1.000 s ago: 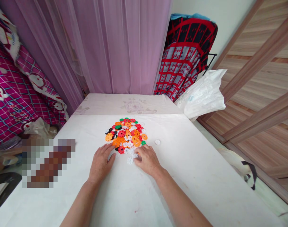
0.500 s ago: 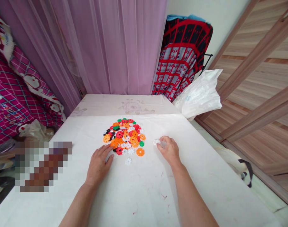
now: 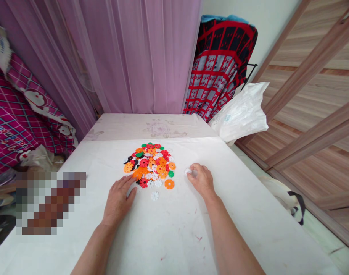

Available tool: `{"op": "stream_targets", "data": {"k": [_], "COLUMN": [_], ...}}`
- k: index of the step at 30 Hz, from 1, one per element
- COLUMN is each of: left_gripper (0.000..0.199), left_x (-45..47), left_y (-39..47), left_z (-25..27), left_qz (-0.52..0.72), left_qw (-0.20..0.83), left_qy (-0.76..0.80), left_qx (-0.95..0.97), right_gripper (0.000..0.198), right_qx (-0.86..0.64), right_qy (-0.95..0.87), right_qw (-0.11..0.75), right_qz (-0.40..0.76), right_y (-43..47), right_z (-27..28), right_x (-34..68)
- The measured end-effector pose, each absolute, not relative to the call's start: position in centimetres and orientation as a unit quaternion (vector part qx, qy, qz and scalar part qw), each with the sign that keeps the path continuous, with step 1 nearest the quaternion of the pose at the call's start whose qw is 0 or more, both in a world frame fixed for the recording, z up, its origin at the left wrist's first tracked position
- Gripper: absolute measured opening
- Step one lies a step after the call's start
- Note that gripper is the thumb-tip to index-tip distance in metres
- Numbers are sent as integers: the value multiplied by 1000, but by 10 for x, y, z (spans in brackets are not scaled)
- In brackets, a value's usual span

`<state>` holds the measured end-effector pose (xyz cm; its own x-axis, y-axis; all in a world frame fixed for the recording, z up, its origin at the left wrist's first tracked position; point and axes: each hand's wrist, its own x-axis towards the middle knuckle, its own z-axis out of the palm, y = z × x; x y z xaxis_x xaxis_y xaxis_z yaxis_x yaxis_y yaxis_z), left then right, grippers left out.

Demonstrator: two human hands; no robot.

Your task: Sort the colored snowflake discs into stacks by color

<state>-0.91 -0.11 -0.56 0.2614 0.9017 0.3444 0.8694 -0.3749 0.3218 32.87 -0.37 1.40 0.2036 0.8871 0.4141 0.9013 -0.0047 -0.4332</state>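
Note:
A pile of flat, notched plastic discs (image 3: 151, 162), shaped like snowflakes or flowers, lies on the white-covered table; they are orange, red, white, green and black. At the pile's near left edge rests my left hand (image 3: 120, 195), fingers stretched out, the tips touching or close to an orange disc. My right hand (image 3: 202, 180) is to the right of the pile, thumb and fingers pinching a white notched disc (image 3: 187, 172) low over the cloth. Whether more than one piece is in that pinch I cannot tell. A single white disc (image 3: 155, 196) and an orange disc (image 3: 169, 184) lie nearer to me.
The white tablecloth (image 3: 168, 236) has small reddish marks. A white plastic bag (image 3: 240, 112) stands at the table's far right corner. Purple curtains (image 3: 142, 57) hang behind, wooden cabinet doors (image 3: 314, 114) are to the right, and a blurred-out patch (image 3: 51, 202) covers the left side.
My right hand has shifted slightly left, and the white disc in it now shows more plainly as a round piece. My left hand has stayed nearly still.

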Motion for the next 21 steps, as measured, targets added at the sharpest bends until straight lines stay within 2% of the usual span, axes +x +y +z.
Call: {"op": "stream_targets", "data": {"k": [11, 16, 21], "left_gripper": [41, 41, 41], "left_x": [-9, -9, -9], "left_y": [-2, -3, -2], "left_z": [-4, -3, -3], "left_qz": [245, 242, 244], "left_qw": [35, 39, 38], "left_qy": [557, 557, 557], "left_qx": [793, 793, 793], "right_gripper": [11, 13, 7], "right_qx": [-698, -624, -579], "right_qy": [-640, -697, -751], "right_qw": [321, 353, 317], "right_qz": [-27, -10, 11], "right_y": [-8, -16, -20], "right_z": [15, 18, 21], "right_x": [325, 290, 242]}}
